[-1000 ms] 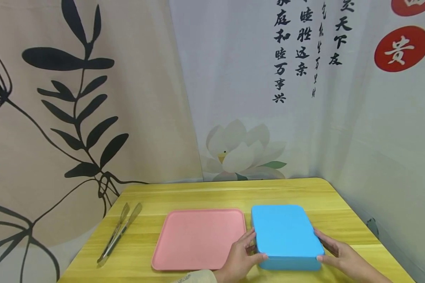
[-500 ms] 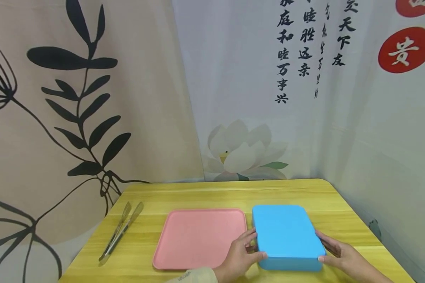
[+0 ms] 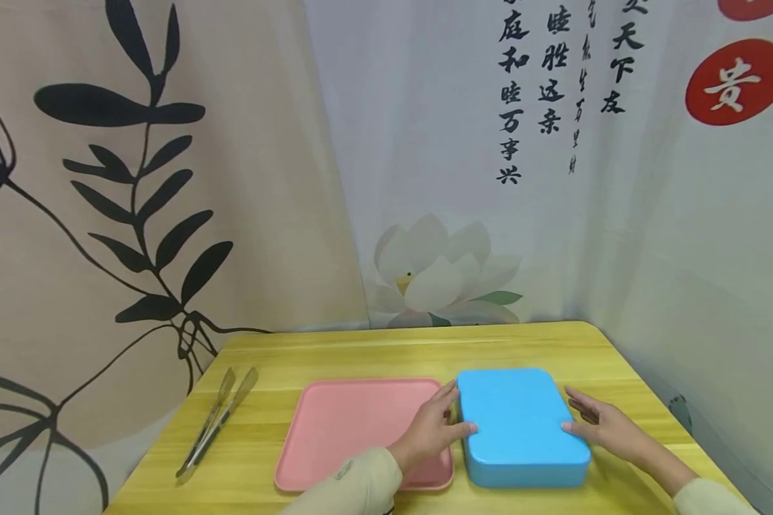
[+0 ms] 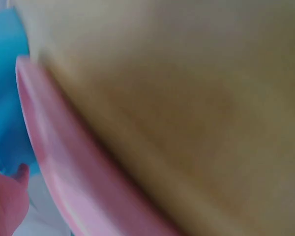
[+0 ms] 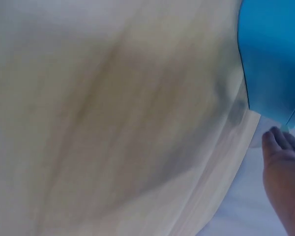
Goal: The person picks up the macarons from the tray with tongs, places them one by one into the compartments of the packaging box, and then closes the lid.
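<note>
A blue box [image 3: 522, 422] with rounded corners rests on the table, to the right of a flat pink tray [image 3: 341, 429]. My left hand [image 3: 425, 433] is at the box's left side, fingers extended along it and the thumb over its top edge; part of the tray lies beneath this hand. On the other side, my right hand [image 3: 608, 425] has its fingers spread loosely, with a gap beside the box and the thumb tip at the box's right edge. The right wrist view shows the box [image 5: 273, 64] just past these loosely extended fingers [image 5: 273, 142].
Metal tongs [image 3: 215, 429] lie at the left of the wooden table [image 3: 386, 354]. A printed curtain [image 3: 283, 179] hangs behind the table and along its right side.
Both hands have slid away from the box's near corners, farther along its sides. The right hand has loosened and drawn slightly off the box, which stays in place beside the tray.
</note>
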`<state>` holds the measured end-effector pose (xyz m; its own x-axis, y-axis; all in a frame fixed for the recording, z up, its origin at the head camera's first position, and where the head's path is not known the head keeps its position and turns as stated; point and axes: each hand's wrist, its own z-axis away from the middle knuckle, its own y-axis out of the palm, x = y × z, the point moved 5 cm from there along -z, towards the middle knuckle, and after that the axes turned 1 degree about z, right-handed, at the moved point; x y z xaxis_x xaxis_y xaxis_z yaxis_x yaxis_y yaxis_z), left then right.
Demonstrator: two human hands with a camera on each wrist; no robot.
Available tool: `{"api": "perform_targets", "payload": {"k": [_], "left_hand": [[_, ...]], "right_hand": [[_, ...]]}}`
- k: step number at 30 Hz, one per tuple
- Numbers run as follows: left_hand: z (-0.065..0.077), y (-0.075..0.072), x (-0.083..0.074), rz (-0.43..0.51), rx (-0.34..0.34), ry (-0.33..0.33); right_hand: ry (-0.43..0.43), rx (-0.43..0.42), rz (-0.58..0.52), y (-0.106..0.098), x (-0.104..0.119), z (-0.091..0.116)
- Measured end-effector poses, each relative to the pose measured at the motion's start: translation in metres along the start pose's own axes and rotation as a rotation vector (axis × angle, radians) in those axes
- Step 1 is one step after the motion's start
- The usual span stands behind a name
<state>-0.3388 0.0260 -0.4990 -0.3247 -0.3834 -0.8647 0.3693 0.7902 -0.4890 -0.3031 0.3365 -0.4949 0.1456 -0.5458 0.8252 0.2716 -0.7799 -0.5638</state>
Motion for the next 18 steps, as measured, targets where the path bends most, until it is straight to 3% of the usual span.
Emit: {"api": "perform_targets", "payload": {"k": [8, 18], "left_hand": [[-0.0094, -0.0061, 0.0013, -0.110, 0.082, 0.009], [-0.0096, -0.0113, 0.0010, -0.183, 0.115, 0.017]], "right_hand": [[-0.041, 0.064, -0.028, 0.0010, 0.0029, -0.0101], [-0.027, 0.068, -0.061, 0.0060, 0.0017, -0.0073]]}}
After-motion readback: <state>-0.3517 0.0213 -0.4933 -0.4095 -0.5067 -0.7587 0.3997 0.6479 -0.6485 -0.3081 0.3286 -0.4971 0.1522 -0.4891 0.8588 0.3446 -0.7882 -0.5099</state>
